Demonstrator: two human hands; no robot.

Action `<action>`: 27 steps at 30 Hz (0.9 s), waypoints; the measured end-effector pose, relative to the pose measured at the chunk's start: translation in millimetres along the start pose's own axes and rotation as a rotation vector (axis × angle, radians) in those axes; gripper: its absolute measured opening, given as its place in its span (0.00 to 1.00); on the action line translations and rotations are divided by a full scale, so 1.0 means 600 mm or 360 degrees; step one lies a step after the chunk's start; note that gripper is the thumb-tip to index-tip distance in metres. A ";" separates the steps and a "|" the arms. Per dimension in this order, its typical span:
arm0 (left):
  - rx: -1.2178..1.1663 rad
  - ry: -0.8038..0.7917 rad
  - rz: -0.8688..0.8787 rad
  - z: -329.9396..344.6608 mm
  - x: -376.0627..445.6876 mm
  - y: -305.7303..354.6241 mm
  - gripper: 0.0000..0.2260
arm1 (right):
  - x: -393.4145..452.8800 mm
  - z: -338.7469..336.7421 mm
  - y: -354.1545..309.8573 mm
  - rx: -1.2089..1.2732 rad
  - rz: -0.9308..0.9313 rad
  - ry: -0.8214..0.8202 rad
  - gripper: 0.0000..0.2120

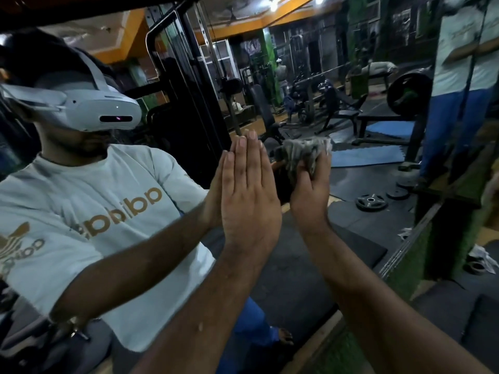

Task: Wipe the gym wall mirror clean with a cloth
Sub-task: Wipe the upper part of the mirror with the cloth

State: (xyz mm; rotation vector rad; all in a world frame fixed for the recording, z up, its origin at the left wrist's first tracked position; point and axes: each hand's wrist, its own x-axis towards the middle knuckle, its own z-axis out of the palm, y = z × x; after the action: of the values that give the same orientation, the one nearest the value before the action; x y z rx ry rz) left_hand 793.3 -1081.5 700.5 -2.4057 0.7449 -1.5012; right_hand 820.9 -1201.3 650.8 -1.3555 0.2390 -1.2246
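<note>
At the far left, the large gym wall mirror (167, 76) reflects a person in a pale grey T-shirt (89, 211) with gold mirrored lettering and a white head-worn headset (91, 106). Right of that reflection, the left hand (249, 195) lies flat against the glass, its fingers (247, 155) straight and together, pointing up, palm meeting its own reflection. Just beside it to the right, the right hand (310, 193) grips a crumpled grey fluffy cloth (306, 153), fingers curled round the wad and pressing it to the mirror at about the height of the left fingertips. Both bare forearms reach in from the bottom edge. Further right, the glass shows dark gym floor mats, a blue foam mat (364, 156), black weight plates (371, 202) lying flat, benches and a loaded barbell (407, 93). At the far right a second mirror panel shows the same person standing in blue trousers (445, 125).
</note>
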 end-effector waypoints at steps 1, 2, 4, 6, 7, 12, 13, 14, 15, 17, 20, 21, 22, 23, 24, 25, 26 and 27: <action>-0.0019 -0.0009 0.0006 0.000 -0.001 0.000 0.33 | -0.005 0.001 -0.008 -0.0021 -0.0092 -0.0108 0.28; -0.0030 -0.0016 0.0012 0.001 -0.001 0.000 0.32 | -0.015 -0.003 -0.008 -0.0108 -0.0261 -0.0213 0.27; -0.0043 -0.0008 0.0014 0.002 0.002 -0.005 0.33 | -0.032 -0.020 0.016 -0.0357 -0.0585 -0.0314 0.27; -0.0048 -0.0035 0.0027 0.001 0.000 -0.009 0.37 | -0.045 -0.040 0.060 -0.0464 -0.0531 -0.0176 0.26; -0.0035 -0.0045 0.0041 0.001 -0.001 -0.009 0.38 | -0.049 -0.041 0.069 -0.0410 -0.0343 -0.0051 0.26; 0.0055 -0.0069 0.0039 -0.004 -0.002 -0.007 0.36 | -0.046 0.006 -0.001 -0.0154 0.0040 0.0081 0.33; 0.0057 -0.0072 0.0032 -0.006 -0.002 -0.005 0.35 | -0.047 0.003 -0.005 -0.0193 -0.0104 -0.0012 0.32; 0.0063 -0.0076 0.0038 -0.007 -0.002 -0.004 0.34 | -0.049 -0.005 0.002 -0.0264 -0.0267 -0.0116 0.31; 0.0063 -0.0082 0.0053 -0.008 -0.002 -0.005 0.34 | -0.051 -0.017 0.018 -0.0355 -0.0402 -0.0195 0.30; 0.0044 -0.0126 0.0081 -0.015 -0.005 -0.012 0.35 | -0.051 -0.041 0.051 -0.0451 -0.0414 -0.0185 0.29; 0.0041 -0.0151 0.0143 -0.021 -0.012 -0.024 0.35 | -0.045 -0.029 0.028 -0.0224 0.0071 0.0068 0.32; 0.0035 -0.0134 0.0136 -0.023 -0.016 -0.028 0.34 | -0.042 -0.013 0.003 -0.0188 0.0150 0.0067 0.34; 0.0026 -0.0098 0.0097 -0.028 -0.020 -0.032 0.33 | -0.041 0.000 -0.024 -0.0171 0.0114 0.0003 0.35; 0.0023 -0.0053 0.0034 -0.032 -0.028 -0.038 0.32 | -0.043 0.011 -0.042 -0.0170 -0.0020 -0.0088 0.34; 0.0029 -0.0015 -0.0025 -0.035 -0.036 -0.046 0.31 | -0.051 0.017 -0.052 -0.0199 -0.0194 -0.0176 0.33; 0.0044 0.0005 -0.0064 -0.037 -0.043 -0.056 0.31 | -0.061 0.020 -0.051 -0.0261 -0.0373 -0.0239 0.32; 0.0045 -0.0001 -0.0072 -0.039 -0.049 -0.067 0.32 | -0.068 0.018 -0.039 -0.0347 -0.0532 -0.0272 0.30; 0.0033 -0.0023 -0.0051 -0.040 -0.054 -0.077 0.33 | -0.071 0.012 -0.019 -0.0431 -0.0661 -0.0278 0.29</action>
State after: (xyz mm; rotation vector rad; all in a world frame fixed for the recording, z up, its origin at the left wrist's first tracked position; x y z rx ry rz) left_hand 774.6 -1023.2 706.4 -2.4217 0.6873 -1.4948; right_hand 802.6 -1162.1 641.0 -1.8003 -0.0042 -1.4401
